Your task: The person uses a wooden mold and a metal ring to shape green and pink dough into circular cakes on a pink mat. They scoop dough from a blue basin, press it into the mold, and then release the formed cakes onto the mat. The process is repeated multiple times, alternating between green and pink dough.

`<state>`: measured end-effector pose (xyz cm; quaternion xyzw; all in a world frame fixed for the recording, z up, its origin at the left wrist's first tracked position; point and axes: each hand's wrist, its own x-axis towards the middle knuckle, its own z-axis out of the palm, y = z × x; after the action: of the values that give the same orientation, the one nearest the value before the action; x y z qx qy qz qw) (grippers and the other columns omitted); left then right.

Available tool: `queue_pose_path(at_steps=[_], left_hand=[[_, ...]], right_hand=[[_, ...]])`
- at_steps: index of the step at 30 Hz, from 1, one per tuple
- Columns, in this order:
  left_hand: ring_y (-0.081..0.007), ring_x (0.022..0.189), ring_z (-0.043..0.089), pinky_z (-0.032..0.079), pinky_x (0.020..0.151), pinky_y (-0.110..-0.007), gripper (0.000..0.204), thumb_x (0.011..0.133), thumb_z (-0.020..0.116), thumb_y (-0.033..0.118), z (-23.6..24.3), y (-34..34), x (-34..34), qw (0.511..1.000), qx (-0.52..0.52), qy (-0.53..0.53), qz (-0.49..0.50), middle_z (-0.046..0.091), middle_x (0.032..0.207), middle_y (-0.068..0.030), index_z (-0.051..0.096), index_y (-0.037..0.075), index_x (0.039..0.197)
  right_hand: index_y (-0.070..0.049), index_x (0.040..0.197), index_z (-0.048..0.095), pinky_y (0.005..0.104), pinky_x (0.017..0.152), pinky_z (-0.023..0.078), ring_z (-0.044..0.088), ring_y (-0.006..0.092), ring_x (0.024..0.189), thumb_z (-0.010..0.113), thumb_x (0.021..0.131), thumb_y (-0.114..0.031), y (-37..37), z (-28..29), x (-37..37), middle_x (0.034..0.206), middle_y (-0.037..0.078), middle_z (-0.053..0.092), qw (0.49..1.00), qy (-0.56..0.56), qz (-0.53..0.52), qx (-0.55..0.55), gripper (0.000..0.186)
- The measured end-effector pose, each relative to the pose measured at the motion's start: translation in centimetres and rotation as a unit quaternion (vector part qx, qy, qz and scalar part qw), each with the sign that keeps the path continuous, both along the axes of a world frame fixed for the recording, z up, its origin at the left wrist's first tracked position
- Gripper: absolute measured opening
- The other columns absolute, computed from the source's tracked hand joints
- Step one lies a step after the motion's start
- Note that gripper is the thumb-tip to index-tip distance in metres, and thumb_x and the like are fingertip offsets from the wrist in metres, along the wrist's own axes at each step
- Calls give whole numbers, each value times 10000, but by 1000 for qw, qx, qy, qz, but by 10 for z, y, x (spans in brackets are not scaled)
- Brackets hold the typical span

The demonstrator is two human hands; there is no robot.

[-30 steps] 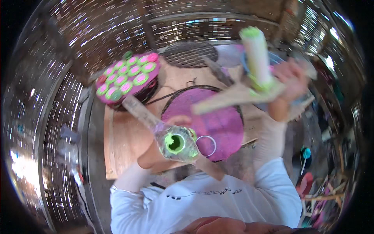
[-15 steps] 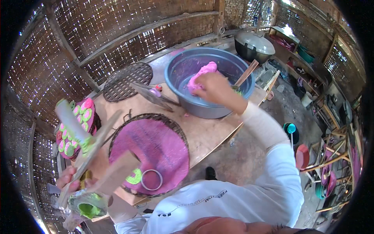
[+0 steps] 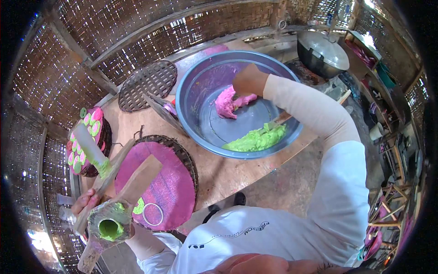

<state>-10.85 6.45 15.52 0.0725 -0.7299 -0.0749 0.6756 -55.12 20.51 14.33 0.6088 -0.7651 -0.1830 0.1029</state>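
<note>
My left hand (image 3: 86,201) grips a wooden dough press in two parts. Its hollow block (image 3: 104,217) has two arms and green dough inside the round hole; its plunger (image 3: 89,144), on a crosspiece, is smeared green near the base. Inside the blue-grey basin (image 3: 200,141), my right hand (image 3: 250,80) is closed on pink dough (image 3: 226,102), its fingertips partly hidden. A mound of green dough (image 3: 258,138) lies at the basin's near side, with a wooden paddle (image 3: 282,118) in it, partly behind my forearm.
A round woven tray lined with pink sheet (image 3: 169,182) holds a white ring (image 3: 153,214) and a bit of green dough (image 3: 138,206). Beyond are an openwork woven mat (image 3: 148,86) and a stack with pink-green pieces (image 3: 89,137). A lidded pot (image 3: 323,52) stands behind the basin.
My right hand has brought the pink dough down onto the basin's floor. The view has shifted, and the green dough in the basin now shows fully. My left hand still grips the press.
</note>
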Motion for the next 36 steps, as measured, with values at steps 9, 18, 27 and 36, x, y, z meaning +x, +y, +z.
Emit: queue_pose_path(at_steps=[9, 18, 27, 36], left_hand=[[-189, 723, 538, 481, 637, -291, 360, 797, 596, 349, 19, 4, -60, 987, -97, -19, 126, 486, 797, -94, 409, 59, 900], [-224, 734, 568, 507, 656, -296, 358, 722, 687, 222, 2, -15, -111, 995, -55, -7, 88, 519, 837, -146, 503, -29, 900], [-187, 863, 550, 471, 804, -264, 503, 644, 751, 85, -47, -1, -211, 999, 35, 21, -5, 489, 965, -96, 424, 21, 1021], [-175, 811, 516, 478, 755, -277, 311, 877, 510, 283, -75, 1, -230, 987, -48, -32, 147, 500, 974, -81, 525, 15, 1035]], right_hand=[[-156, 719, 660, 369, 567, 424, 573, 189, 664, 612, 690, -258, -38, 10, -36, 692, 17, 600, 944, 197, 226, -137, 116], [-74, 725, 658, 387, 537, 449, 631, 270, 690, 573, 694, -135, 101, -11, 43, 751, 130, 641, 963, -112, -157, 187, 109], [-103, 640, 640, 326, 468, 435, 625, 227, 570, 570, 663, -129, 109, 76, 53, 627, 110, 624, 993, 7, 115, 8, 78], [-74, 682, 664, 376, 554, 499, 650, 257, 648, 577, 681, -160, 85, -28, -31, 681, 150, 637, 978, -111, -43, 169, 122]])
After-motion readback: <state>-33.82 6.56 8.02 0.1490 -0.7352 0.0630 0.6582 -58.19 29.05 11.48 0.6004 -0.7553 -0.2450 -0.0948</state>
